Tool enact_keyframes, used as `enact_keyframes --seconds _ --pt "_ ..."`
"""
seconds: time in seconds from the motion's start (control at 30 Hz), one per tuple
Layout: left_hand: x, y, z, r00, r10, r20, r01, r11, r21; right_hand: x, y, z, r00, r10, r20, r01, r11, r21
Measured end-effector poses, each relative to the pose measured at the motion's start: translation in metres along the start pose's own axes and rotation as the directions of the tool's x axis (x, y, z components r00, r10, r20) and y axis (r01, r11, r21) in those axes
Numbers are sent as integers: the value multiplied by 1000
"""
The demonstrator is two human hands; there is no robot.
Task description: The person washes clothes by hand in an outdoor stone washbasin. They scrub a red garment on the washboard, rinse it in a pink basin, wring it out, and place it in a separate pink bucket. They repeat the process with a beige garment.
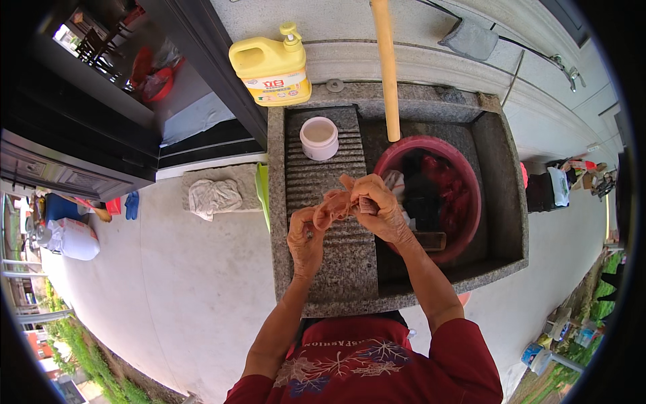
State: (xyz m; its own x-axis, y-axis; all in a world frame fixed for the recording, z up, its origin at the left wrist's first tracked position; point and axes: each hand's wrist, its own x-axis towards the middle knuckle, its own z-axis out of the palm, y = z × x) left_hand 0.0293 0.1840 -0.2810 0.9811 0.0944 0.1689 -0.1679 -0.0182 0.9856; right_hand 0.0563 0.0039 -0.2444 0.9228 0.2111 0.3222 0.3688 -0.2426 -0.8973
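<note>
Over the ribbed washboard [330,251] of a stone sink, a thin pinkish-tan cloth [331,207] is stretched between my hands; its exact kind is not clear. My left hand [305,239] pinches its left side. With fingers curled, my right hand [379,209] grips a bunched part at the other end. To the right, a dark red basin [478,202] sits in the sink trough, holding dark and red wet clothes [441,185] in water. A brownish block [431,241] lies near its lower rim.
A white tub [319,139] stands on the washboard's far end. Behind it is a yellow pump jug [272,71]. A bamboo-coloured pole [387,74] reaches down to the basin's far rim. A whitish cloth [214,197] lies on a stone slab left of the sink [277,269].
</note>
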Motion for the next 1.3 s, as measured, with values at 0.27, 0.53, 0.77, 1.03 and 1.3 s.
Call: enact_keyframes --seconds 0.27,0.53,0.77,1.03,1.3 --pt "-71 -45 -24 983 -103 153 -9 802 597 -23 88 22 932 226 -285 -321 877 -357" --pt "-70 -85 -11 902 -258 346 -289 234 928 -34 71 101 992 -128 5 114 870 -479" --pt "-64 -67 -3 848 -319 424 -309 353 883 33 132 94 979 -11 -203 -165 539 -826" --pt "-61 -68 -9 954 -206 217 -85 509 857 -13 86 108 973 -133 189 194 914 -357" --pt "-55 -62 4 878 -371 303 -201 289 936 46 129 109 996 -65 -54 -2 617 -787"
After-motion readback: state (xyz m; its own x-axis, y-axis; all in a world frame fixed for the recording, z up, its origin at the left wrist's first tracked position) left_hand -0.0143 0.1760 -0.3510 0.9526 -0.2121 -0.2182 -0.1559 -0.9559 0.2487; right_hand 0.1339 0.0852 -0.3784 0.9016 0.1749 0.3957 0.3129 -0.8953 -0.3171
